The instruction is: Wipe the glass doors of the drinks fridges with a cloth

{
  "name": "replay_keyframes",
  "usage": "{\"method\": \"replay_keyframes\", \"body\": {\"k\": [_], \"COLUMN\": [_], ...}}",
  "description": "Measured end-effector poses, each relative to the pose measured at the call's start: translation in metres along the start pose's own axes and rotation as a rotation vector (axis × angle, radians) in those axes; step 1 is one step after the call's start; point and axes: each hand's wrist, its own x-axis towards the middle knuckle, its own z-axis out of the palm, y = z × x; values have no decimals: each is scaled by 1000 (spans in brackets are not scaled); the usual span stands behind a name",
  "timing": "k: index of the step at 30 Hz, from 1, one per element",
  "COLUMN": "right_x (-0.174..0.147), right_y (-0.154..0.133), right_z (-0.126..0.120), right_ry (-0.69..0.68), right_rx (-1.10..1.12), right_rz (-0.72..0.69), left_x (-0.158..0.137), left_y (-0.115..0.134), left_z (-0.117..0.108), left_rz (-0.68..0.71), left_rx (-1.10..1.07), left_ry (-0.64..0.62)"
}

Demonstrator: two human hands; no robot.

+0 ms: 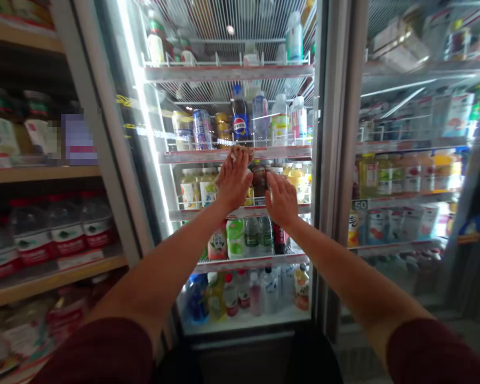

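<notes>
A crumpled light-brown cloth (240, 153) lies under my left hand (232, 184), which holds it pressed against the glass door (208, 90) of a lit drinks fridge. Bits of the cloth stick out above the fingertips and along the hand's left side. My right hand (282, 198) rests lower and to the right with its fingers stretched out. It appears to lean flat on the same glass and holds nothing. Behind the glass, a Pepsi bottle (240, 114) stands on the shelf just above my left hand.
A metal door frame (336, 160) borders the glass on the right, with a second drinks fridge (408, 200) beyond it. Wooden shelves (44, 175) stand close on the left, bearing jars and red-labelled bottles (68, 226). Several rows of bottles and cans fill the fridge.
</notes>
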Motion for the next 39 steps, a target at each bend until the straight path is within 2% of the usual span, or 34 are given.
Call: {"method": "replay_keyframes", "body": {"k": [2, 5, 7, 9, 11, 14, 17, 20, 24, 27, 29, 31, 34, 37, 39], "right_x": [20, 45, 51, 51, 52, 70, 98, 109, 92, 97, 111, 124, 126, 121, 129], "right_y": [-15, -42, -56, -62, -56, -31, -7, -8, -42, -57, -56, -53, -58, -68, -67], "right_z": [-6, -2, 5, 12, 15, 15, 20, 31, 41, 39, 38, 40, 46, 48, 44], "right_ry": [-25, -120, -148, -134, -110, -58, 99, 185, 11, -104, -116, -86, -46, -151, -222], "right_rx": [35, 39, 35, 37, 43, 59, 98, 120, 46, 53, 84, 109, 127, 122, 112], "right_rz": [-45, -54, -49, -84, -157, -234, -149, -129, -336, -438, -422, -345, -268, -433, -543], "left_x": [8, 16, 14, 4, -10, -35, -55, -65, -67, -67, -67, -68, -68, -67, -67], "left_y": [5, 8, 5, -6, -24, -58, -86, -99, -100, -98, -96, -94, -92, -92, -93], "left_z": [3, -1, -12, -29, -46, -64, -65, -57, -53, -54, -55, -56, -56, -56, -56], "left_rz": [-44, -60, -37, -15, -33, -142, -199, -178, -153, -154, -163, -167, -181, -194, -191], "left_rx": [-102, -229, -257, -183, -32, 161, 222, 233, 232, 235, 242, 237, 214, 192, 200], "left_ry": [38, 111, 167, 224, 259, 248, 210, 213, 240, 242, 245, 243, 236, 227, 226]}}
